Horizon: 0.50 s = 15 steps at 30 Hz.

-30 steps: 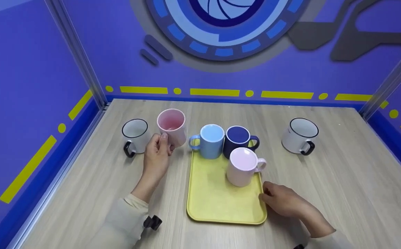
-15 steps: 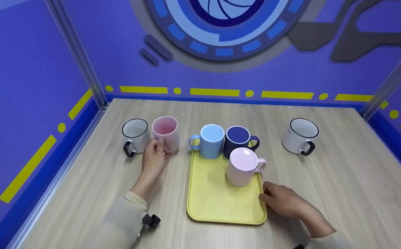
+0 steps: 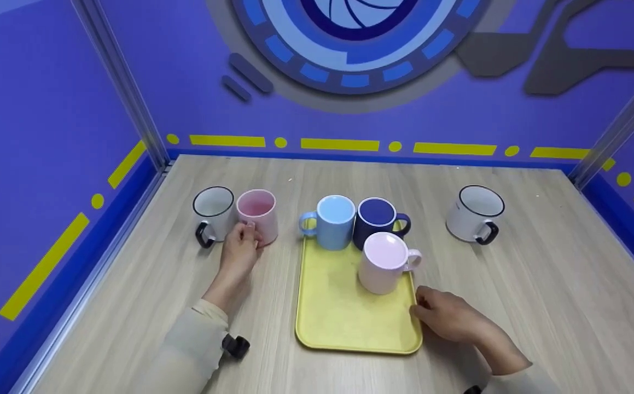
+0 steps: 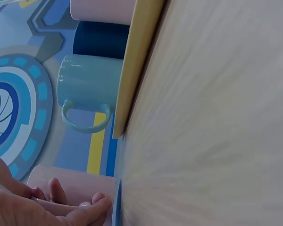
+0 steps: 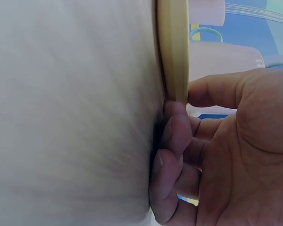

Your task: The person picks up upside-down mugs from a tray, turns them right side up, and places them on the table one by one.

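Observation:
A pink mug [image 3: 265, 224] stands upright on the table, just right of a white mug with a black rim [image 3: 219, 216]. My left hand [image 3: 238, 249] grips the pink mug by its handle, which the left wrist view shows partly behind the fingers [image 4: 87, 214]. At the right side of the yellow tray [image 3: 344, 323], my right hand [image 3: 451, 317] pinches the rim, thumb above and curled fingers [image 5: 172, 134] at the underside. On the tray stand a light blue mug [image 3: 335, 227], a dark blue mug [image 3: 368, 235] and a pale pink mug [image 3: 381, 273].
Another white mug with a black rim and black handle [image 3: 472, 216] stands at the right of the wooden table [image 3: 541, 273]. Purple panels [image 3: 185, 104] enclose the table at the back and both sides. The tray's front half is bare.
My left hand has brought the pink mug down and to the left, from above the table onto it beside the white mug. The right hand and tray have stayed in place.

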### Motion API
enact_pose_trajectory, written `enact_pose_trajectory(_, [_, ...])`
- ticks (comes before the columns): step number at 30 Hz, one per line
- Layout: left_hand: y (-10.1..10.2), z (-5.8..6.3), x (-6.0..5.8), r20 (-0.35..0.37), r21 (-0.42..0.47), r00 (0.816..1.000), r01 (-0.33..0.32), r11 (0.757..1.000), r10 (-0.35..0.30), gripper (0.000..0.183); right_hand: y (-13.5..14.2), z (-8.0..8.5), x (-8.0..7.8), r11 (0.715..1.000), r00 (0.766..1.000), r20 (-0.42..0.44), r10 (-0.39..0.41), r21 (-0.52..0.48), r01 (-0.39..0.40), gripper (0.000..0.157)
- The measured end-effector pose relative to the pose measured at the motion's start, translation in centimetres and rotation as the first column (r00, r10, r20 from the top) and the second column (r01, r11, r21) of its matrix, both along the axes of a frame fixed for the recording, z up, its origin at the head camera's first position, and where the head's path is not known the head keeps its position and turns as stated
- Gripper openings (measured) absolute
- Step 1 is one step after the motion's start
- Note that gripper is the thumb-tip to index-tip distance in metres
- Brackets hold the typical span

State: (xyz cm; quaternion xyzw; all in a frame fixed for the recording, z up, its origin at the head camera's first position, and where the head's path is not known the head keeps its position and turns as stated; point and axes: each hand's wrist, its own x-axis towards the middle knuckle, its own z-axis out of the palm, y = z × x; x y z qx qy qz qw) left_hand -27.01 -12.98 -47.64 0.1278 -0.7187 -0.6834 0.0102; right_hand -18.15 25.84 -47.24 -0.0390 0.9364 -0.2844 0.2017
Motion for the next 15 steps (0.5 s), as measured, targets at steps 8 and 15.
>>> enact_pose_trajectory(8, [-0.52, -0.48, -0.14, -0.012, -0.033, 1.0, -0.022, 0.999, 0.021, 0.031, 0.03, -0.05, 0.16, 1.0, 1.0, -0.01, 0.011, -0.011, -0.011, 0.013])
enact_pose_trajectory(15, [-0.92, -0.27, -0.07, 0.045, 0.028, 0.999, -0.016, 0.999, 0.014, 0.032, -0.03, -0.04, 0.17, 1.0, 1.0, 0.0, -0.003, -0.011, 0.003, 0.013])
